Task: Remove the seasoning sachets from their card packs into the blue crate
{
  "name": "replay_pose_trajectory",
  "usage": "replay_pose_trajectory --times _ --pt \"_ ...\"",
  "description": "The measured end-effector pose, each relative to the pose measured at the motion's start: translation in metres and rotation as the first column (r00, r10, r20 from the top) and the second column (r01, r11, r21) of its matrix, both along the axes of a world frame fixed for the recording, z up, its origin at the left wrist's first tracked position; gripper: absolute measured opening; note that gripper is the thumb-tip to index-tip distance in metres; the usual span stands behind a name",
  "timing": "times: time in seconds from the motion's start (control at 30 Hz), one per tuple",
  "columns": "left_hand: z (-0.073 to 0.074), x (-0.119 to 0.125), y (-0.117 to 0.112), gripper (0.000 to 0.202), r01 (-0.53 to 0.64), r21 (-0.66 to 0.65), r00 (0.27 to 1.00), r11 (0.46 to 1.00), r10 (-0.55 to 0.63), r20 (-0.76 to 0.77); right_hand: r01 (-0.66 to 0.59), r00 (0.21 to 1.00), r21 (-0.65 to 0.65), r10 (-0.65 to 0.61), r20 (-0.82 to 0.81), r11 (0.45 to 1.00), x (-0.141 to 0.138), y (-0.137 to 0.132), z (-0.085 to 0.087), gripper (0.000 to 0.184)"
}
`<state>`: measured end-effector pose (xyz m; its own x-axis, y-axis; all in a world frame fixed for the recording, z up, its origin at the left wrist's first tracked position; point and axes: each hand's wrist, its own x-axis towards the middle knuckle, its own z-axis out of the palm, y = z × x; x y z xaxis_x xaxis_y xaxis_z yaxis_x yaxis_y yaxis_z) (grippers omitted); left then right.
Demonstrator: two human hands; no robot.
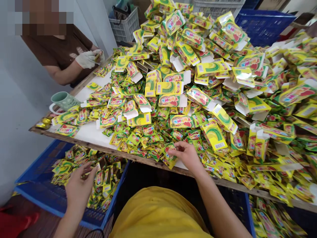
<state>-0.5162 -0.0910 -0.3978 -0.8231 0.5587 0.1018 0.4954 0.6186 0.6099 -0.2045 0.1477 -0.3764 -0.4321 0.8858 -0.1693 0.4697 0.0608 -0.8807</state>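
Observation:
My left hand (80,183) hovers over a blue crate (39,190) beside the table, its fingers apart with nothing visible in them. Yellow-green boxes and packets (106,180) lie heaped in that crate, just beyond the fingers. At the table's front edge, my right hand (187,157) pinches a small green and yellow candy packet (170,156) between thumb and fingers. Around it spread more small packets (148,130). Yellow printed cartons (214,134), several with open white flaps, are piled high behind them.
Across the table a person in white gloves (85,59) handles a small item. A green mug (63,100) stands near the left corner. The wooden table edge (116,152) runs before me. Another crate (250,215) with packets is at lower right; a blue crate (262,24) stands behind.

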Motion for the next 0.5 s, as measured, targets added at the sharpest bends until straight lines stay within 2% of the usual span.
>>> replay_pose_trajectory --times 0.03,0.07,0.13,0.17,0.23,0.3,0.37,0.4,0.47,0.5 --pt "0.004 0.010 0.009 0.041 0.028 0.045 0.999 0.999 -0.030 0.032 -0.030 0.999 -0.077 0.029 -0.014 0.997 0.004 0.001 0.000 0.032" --pt "0.009 0.025 0.020 0.033 0.086 0.084 0.995 0.993 -0.090 0.051 -0.066 0.998 -0.098 0.067 0.015 0.993 0.007 0.000 0.001 0.032" --pt "0.018 0.059 0.049 0.021 0.291 0.159 0.954 0.943 -0.299 0.030 -0.107 0.977 0.017 0.102 0.186 0.994 0.007 -0.008 0.004 0.026" --pt "0.022 0.075 0.063 0.017 0.407 0.198 0.909 0.892 -0.418 0.012 -0.117 0.952 0.113 0.079 0.295 0.987 0.006 -0.014 0.005 0.022" --pt "0.030 0.104 0.091 0.014 0.604 0.271 0.782 0.750 -0.623 -0.019 -0.137 0.886 0.260 0.001 0.464 0.956 0.001 -0.026 0.006 0.015" --pt "0.040 0.125 0.118 0.015 0.723 0.319 0.656 0.612 -0.753 -0.042 -0.140 0.853 0.259 -0.016 0.521 0.956 -0.004 -0.036 0.006 0.012" --pt "0.054 0.142 0.148 0.017 0.827 0.318 0.516 0.464 -0.851 -0.098 -0.118 0.886 0.201 0.012 0.463 0.972 -0.005 -0.039 0.004 0.012" --pt "0.062 0.151 0.166 0.019 0.881 0.292 0.429 0.373 -0.889 -0.158 -0.096 0.913 0.182 0.013 0.407 0.979 -0.005 -0.039 0.003 0.014" --pt "0.077 0.174 0.204 0.026 0.970 0.166 0.224 0.178 -0.920 -0.322 -0.050 0.959 0.164 0.002 0.283 0.985 0.000 -0.036 0.002 0.020" --pt "0.083 0.188 0.224 0.030 0.992 0.079 0.124 0.101 -0.907 -0.403 -0.037 0.974 0.155 0.001 0.226 0.987 0.005 -0.035 0.001 0.022"
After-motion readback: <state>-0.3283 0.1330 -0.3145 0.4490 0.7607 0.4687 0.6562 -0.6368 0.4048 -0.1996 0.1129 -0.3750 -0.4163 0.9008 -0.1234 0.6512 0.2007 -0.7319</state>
